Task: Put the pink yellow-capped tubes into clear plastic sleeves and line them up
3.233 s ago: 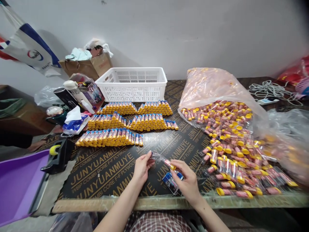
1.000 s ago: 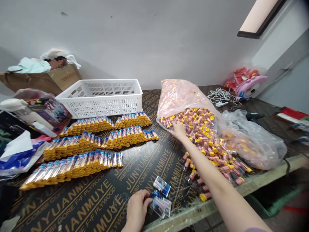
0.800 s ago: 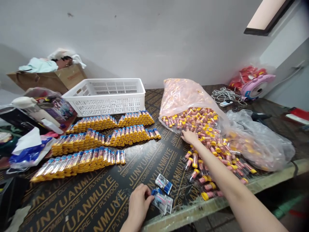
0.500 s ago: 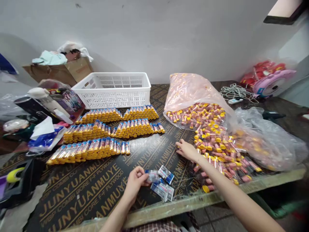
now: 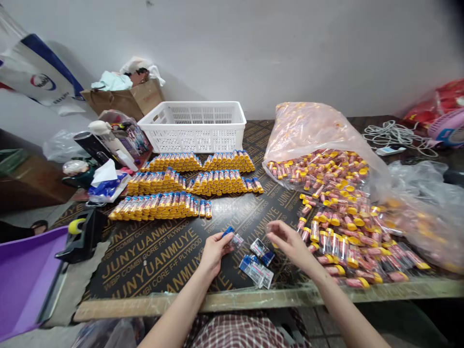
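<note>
Where the plywood surface (image 5: 145,275) begins on the left, a purple plastic board (image 5: 29,285) is seen lying just below a black tape dispenser (image 5: 81,237). Beyond these, a tissue packet (image 5: 107,186) is placed near three rows of yellow-capped tubes (image 5: 163,205), which are stacked in front of a white plastic basket (image 5: 192,128). Toward the middle, a small blue-and-clear packet (image 5: 232,239) is gripped above the surface between the thumb and fingers (image 5: 221,239) of the left hand (image 5: 213,253). Just to the right, other packets (image 5: 255,270) are laid on the surface beneath the right hand (image 5: 288,244). Its curved fingers (image 5: 279,232) are held raised, and whether a clear wrapper is caught in them cannot be told. Further right, a loose heap of tubes (image 5: 337,232) is spread from the mouth of a pink plastic bag (image 5: 311,130), and a clear plastic bag (image 5: 424,203) is seen beside it, with a white cord (image 5: 395,135) behind.
</note>
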`<state>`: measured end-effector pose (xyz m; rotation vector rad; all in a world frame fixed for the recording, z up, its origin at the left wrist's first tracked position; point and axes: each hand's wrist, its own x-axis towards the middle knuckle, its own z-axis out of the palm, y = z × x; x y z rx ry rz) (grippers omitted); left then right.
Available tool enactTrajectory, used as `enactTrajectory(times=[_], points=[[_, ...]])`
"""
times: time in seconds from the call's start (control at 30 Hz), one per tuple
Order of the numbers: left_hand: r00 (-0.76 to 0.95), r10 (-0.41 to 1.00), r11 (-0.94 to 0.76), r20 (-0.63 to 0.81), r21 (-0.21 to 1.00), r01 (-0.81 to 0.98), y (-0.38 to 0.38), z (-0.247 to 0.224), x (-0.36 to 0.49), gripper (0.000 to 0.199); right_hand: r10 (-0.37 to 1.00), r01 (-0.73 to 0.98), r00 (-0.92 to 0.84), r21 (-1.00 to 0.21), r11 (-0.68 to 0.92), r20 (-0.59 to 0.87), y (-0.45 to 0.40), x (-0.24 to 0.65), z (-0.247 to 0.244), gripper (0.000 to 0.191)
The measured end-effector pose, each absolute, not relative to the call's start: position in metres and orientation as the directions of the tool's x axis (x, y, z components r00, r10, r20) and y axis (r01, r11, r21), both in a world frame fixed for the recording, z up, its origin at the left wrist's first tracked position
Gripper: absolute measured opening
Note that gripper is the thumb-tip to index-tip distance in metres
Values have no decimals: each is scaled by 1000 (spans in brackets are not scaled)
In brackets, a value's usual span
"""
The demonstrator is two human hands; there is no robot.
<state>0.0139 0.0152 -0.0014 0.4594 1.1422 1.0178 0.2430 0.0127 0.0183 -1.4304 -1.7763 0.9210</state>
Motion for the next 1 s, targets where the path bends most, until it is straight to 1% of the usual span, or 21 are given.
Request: enactTrajectory(times=[0.1,0.17,0.23,0.37,0.43,0.5,0.6,0.7,0.77,0.8,0.9,0.93,1.0], points=[[15,849,482,-528,762,-433,15,-2,15,35,981,463,-191,-877,125,39,-6,212,21,30],[-27,845,467,-534,763,-447,16,-3,15,35,984,452,-174,-884,123,48,-15,196,19,41],[-57,832,465,-552,749,-471,16,-3,15,36,985,437,-159,-890,131,67,-21,184,16,48],[-16,807,497,-591,693,-521,16,0,13,37,986,474,-130,-867,150,99,-24,174,11,49],[11,791,522,-612,664,-535,14,3,14,36,983,541,-135,-822,178,124,-24,171,10,49],[-4,784,525,-621,666,-530,10,5,16,34,974,607,-163,-762,227,160,-26,168,8,50],[-25,828,474,-560,724,-501,2,8,23,33,955,652,-206,-698,295,212,-27,162,6,54],[69,871,453,-487,738,-500,-3,9,30,35,953,665,-170,-685,298,249,-27,157,8,50],[114,871,464,-477,725,-509,-3,9,29,37,954,620,-129,-729,291,271,-27,157,13,48],[112,866,470,-487,716,-517,-1,9,28,36,952,564,-134,-768,302,276,-27,158,16,50],[72,835,490,-546,676,-550,7,10,20,29,922,332,-250,-868,370,297,-28,163,23,57],[66,826,496,-560,665,-558,10,10,17,27,906,284,-286,-876,390,311,-29,165,24,56],[99,815,522,-570,651,-551,11,13,14,26,888,268,-312,-865,424,339,-28,168,23,53]])
